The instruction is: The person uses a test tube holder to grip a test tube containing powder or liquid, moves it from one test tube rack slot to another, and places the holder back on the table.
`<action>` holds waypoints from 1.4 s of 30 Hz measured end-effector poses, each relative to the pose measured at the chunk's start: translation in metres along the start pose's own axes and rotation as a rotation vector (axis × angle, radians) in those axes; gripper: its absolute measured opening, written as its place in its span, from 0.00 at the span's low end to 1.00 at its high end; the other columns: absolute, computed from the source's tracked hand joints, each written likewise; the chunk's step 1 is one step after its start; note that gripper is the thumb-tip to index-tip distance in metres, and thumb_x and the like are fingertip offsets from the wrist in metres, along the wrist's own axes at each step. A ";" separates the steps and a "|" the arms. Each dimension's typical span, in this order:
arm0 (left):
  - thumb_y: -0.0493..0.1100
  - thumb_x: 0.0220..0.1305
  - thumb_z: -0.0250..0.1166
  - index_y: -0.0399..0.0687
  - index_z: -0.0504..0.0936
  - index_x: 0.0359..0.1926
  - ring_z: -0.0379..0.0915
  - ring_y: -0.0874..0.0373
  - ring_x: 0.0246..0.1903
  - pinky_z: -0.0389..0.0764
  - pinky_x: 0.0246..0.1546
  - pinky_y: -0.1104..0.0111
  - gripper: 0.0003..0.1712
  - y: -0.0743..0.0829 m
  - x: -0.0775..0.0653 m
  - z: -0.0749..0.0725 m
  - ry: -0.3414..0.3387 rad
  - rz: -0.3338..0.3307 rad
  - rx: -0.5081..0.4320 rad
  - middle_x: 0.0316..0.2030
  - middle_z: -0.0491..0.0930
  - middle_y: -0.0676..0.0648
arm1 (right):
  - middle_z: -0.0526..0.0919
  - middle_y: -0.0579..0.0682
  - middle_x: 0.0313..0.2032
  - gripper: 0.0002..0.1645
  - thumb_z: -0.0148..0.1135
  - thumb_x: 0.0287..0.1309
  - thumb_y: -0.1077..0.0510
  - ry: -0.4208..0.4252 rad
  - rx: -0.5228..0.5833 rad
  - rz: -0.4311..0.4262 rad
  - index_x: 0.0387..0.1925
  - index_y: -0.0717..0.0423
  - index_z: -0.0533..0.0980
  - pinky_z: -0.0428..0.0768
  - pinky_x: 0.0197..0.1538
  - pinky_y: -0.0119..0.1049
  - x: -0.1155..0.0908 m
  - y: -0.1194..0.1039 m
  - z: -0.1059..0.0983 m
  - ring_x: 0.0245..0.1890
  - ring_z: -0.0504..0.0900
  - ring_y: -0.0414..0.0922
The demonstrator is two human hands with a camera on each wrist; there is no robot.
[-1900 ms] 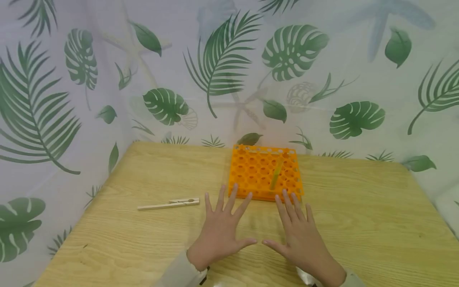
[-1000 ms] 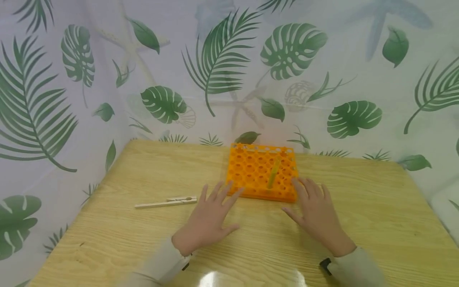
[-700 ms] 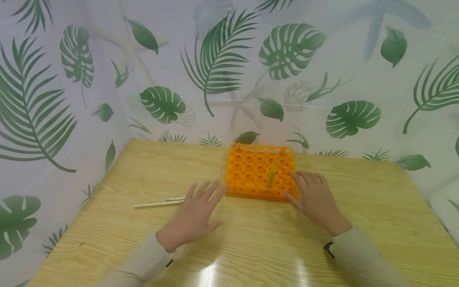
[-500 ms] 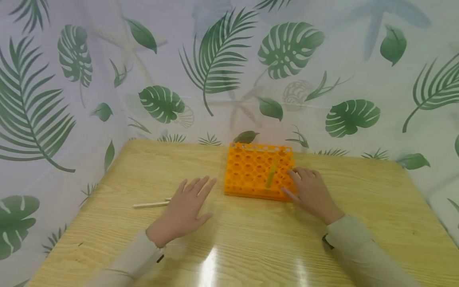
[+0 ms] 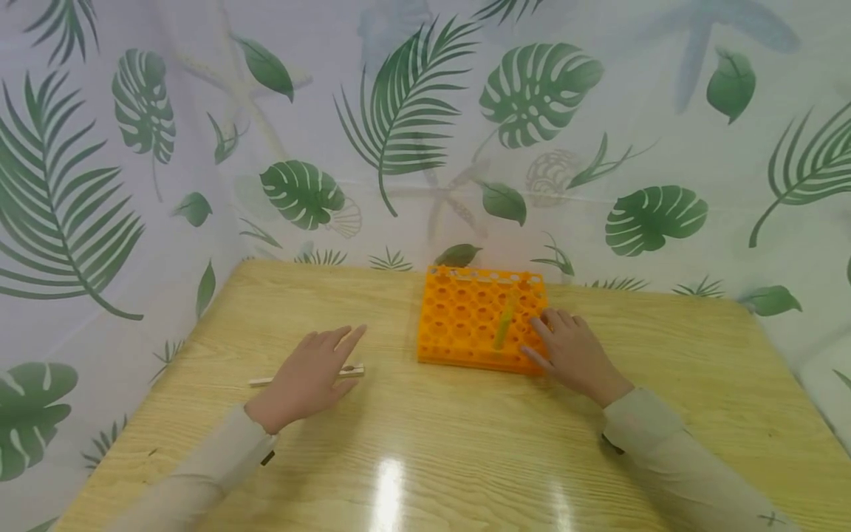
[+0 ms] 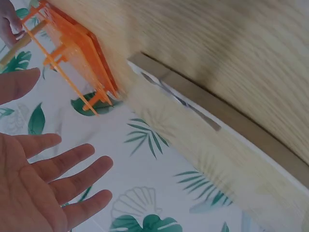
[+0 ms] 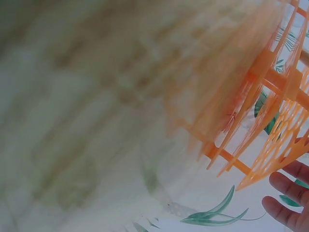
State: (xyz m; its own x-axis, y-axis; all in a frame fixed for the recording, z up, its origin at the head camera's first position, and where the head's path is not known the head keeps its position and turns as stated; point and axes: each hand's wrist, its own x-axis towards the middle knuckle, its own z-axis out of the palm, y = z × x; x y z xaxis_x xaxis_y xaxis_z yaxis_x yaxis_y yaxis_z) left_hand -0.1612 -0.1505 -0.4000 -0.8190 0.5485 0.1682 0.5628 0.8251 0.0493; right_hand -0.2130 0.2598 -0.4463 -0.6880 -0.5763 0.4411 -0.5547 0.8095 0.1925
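Note:
My left hand (image 5: 302, 380) is held over a wooden clothespin (image 5: 352, 371) with one long leg, hiding its middle in the head view. In the left wrist view the clothespin (image 6: 217, 116) lies apart from the spread fingers, its metal spring visible. My right hand (image 5: 575, 355) is at the right side of an orange test tube rack (image 5: 459, 314), with thumb and forefinger apart, overlapping the rack's front right part. A slim yellowish stick (image 5: 505, 323) stands in one of the rack's holes, just left of those fingertips. In the right wrist view several fingers (image 7: 287, 186) show loosely bent beside the rack.
Everything is on a light wood-grain table (image 5: 459, 451). A white cloth (image 5: 412, 111) printed with green leaves hangs behind the rack and along the table's left side.
My left hand has moved left, from in front of the rack to over the clothespin. My right hand has moved right and forward, then in to the rack's right side. The rack has stayed put.

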 end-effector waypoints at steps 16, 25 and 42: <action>0.50 0.57 0.67 0.40 0.57 0.69 0.71 0.42 0.55 0.71 0.56 0.50 0.44 -0.014 -0.003 0.004 -0.032 -0.036 0.019 0.58 0.71 0.35 | 0.72 0.57 0.35 0.35 0.42 0.64 0.31 -0.043 -0.002 -0.056 0.43 0.60 0.73 0.72 0.36 0.45 0.004 0.002 -0.002 0.35 0.70 0.54; 0.50 0.58 0.67 0.39 0.59 0.68 0.72 0.42 0.54 0.69 0.57 0.49 0.42 -0.020 -0.003 0.008 -0.052 -0.039 0.031 0.56 0.73 0.36 | 0.72 0.57 0.36 0.29 0.59 0.53 0.38 -0.052 -0.034 -0.074 0.43 0.59 0.74 0.73 0.35 0.45 0.006 0.002 -0.003 0.35 0.70 0.54; 0.44 0.55 0.68 0.36 0.68 0.60 0.73 0.43 0.52 0.71 0.56 0.51 0.34 -0.039 -0.008 0.015 -0.170 -0.008 0.067 0.52 0.76 0.38 | 0.73 0.58 0.36 0.30 0.62 0.51 0.38 -0.064 -0.039 -0.063 0.44 0.59 0.74 0.73 0.35 0.46 0.005 0.002 -0.001 0.35 0.70 0.54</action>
State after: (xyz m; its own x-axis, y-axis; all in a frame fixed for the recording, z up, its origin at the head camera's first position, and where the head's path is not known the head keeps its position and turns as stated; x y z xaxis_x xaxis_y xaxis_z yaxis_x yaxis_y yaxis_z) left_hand -0.1784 -0.1854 -0.4183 -0.8338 0.5521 -0.0015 0.5520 0.8337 -0.0168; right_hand -0.2172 0.2587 -0.4429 -0.6816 -0.6311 0.3704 -0.5798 0.7746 0.2528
